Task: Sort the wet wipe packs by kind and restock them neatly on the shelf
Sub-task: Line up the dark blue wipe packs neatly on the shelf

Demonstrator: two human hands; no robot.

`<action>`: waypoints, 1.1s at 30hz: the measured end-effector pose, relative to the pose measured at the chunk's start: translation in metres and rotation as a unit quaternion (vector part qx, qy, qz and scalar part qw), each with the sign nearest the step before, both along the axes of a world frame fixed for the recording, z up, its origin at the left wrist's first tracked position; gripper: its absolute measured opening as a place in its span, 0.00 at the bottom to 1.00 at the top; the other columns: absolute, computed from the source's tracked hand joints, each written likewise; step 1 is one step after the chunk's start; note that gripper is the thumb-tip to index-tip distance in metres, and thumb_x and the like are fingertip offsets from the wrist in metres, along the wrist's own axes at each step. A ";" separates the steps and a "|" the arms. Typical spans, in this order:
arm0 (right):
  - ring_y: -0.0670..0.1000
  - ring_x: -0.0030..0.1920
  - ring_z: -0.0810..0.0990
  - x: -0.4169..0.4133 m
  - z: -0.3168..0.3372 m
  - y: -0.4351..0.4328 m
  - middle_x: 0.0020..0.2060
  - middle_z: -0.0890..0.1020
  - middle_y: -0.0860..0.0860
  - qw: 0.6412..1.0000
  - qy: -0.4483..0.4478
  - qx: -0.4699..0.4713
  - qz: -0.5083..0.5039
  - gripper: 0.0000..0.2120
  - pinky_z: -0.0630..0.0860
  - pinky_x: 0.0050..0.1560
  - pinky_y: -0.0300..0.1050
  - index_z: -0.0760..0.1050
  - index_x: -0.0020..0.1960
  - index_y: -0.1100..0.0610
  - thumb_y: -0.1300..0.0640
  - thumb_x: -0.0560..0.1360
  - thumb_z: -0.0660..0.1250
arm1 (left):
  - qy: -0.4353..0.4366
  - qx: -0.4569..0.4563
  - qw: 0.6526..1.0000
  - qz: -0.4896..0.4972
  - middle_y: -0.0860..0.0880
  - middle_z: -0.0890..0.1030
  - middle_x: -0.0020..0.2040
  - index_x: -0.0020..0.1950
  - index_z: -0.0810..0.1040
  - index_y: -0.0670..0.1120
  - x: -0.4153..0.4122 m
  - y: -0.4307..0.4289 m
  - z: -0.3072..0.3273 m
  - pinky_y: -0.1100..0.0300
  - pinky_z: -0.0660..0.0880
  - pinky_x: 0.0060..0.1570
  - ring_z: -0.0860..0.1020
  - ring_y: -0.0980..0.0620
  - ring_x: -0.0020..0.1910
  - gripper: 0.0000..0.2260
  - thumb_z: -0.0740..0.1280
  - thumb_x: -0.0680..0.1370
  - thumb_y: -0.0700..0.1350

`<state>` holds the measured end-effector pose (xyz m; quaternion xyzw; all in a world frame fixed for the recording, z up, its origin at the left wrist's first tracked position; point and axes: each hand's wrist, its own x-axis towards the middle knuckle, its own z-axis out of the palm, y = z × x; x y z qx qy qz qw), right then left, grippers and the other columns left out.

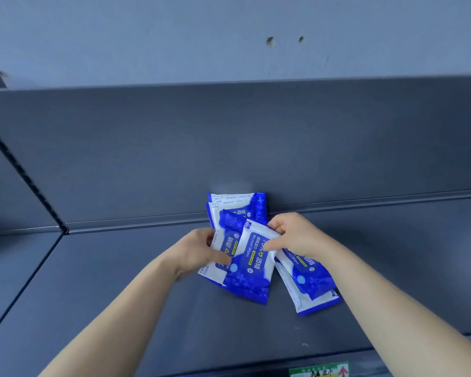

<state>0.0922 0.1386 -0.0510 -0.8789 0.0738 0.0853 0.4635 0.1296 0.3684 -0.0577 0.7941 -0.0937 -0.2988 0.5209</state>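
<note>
Several blue-and-white alcohol wipe packs lie in a loose pile on the dark grey shelf (147, 281). One pack (252, 265) sits on top in the middle. My left hand (199, 248) grips its left side, thumb on the front. My right hand (291, 235) pinches its upper right corner. Behind it, packs (237, 208) lean against the shelf's back panel. Another pack (307, 284) lies flat to the right, partly under my right forearm. A further pack (215, 270) lies under my left hand.
The shelf's back panel (229, 145) rises behind the pile. A slotted upright (25, 175) separates this bay from the shelf section on the left. A green price label (318, 371) with a red arrow sits on the front edge. The pale wall (174, 36) lies above.
</note>
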 end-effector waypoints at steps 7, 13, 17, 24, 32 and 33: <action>0.55 0.49 0.84 0.018 0.018 -0.007 0.51 0.84 0.57 0.985 -0.030 0.173 0.009 0.17 0.81 0.49 0.53 0.73 0.61 0.55 0.69 0.75 0.66 | -0.043 0.006 0.999 -0.001 0.50 0.85 0.52 0.60 0.73 0.53 0.005 0.013 0.008 0.46 0.80 0.52 0.84 0.47 0.49 0.11 0.63 0.81 0.41; 0.53 0.46 0.85 0.028 0.027 0.016 0.47 0.85 0.55 0.988 -0.053 0.141 0.043 0.20 0.82 0.46 0.48 0.68 0.58 0.54 0.65 0.72 0.72 | -0.094 0.000 0.995 0.041 0.48 0.86 0.47 0.58 0.73 0.46 0.014 0.019 0.025 0.49 0.80 0.51 0.84 0.46 0.46 0.17 0.70 0.72 0.33; 0.51 0.42 0.85 0.030 0.025 0.032 0.43 0.86 0.53 0.984 -0.076 0.151 0.063 0.16 0.82 0.44 0.48 0.70 0.54 0.59 0.66 0.71 0.73 | -0.068 -0.085 0.992 0.072 0.46 0.86 0.49 0.57 0.81 0.46 0.011 0.016 0.030 0.55 0.78 0.49 0.83 0.48 0.45 0.16 0.62 0.73 0.34; 0.50 0.46 0.84 0.031 0.021 0.041 0.50 0.84 0.55 0.982 -0.107 0.135 0.072 0.18 0.80 0.50 0.44 0.75 0.55 0.57 0.66 0.69 0.75 | -0.071 -0.080 0.992 0.072 0.47 0.85 0.49 0.56 0.81 0.46 0.006 0.013 0.010 0.49 0.79 0.55 0.83 0.45 0.50 0.12 0.74 0.73 0.42; 0.48 0.45 0.77 -0.001 0.001 -0.036 0.49 0.75 0.46 0.973 0.100 -0.206 -0.012 0.27 0.73 0.44 0.43 0.71 0.57 0.53 0.45 0.64 0.77 | -0.060 -0.086 0.988 0.115 0.48 0.86 0.47 0.57 0.78 0.45 0.003 0.011 -0.009 0.61 0.78 0.33 0.85 0.50 0.42 0.10 0.69 0.76 0.37; 0.49 0.40 0.76 -0.005 -0.003 -0.039 0.46 0.77 0.47 0.970 0.123 -0.210 -0.014 0.27 0.72 0.40 0.43 0.71 0.55 0.55 0.45 0.63 0.77 | -0.063 -0.084 0.987 0.118 0.48 0.86 0.48 0.58 0.77 0.45 0.003 0.010 -0.010 0.60 0.78 0.35 0.85 0.49 0.43 0.10 0.69 0.77 0.38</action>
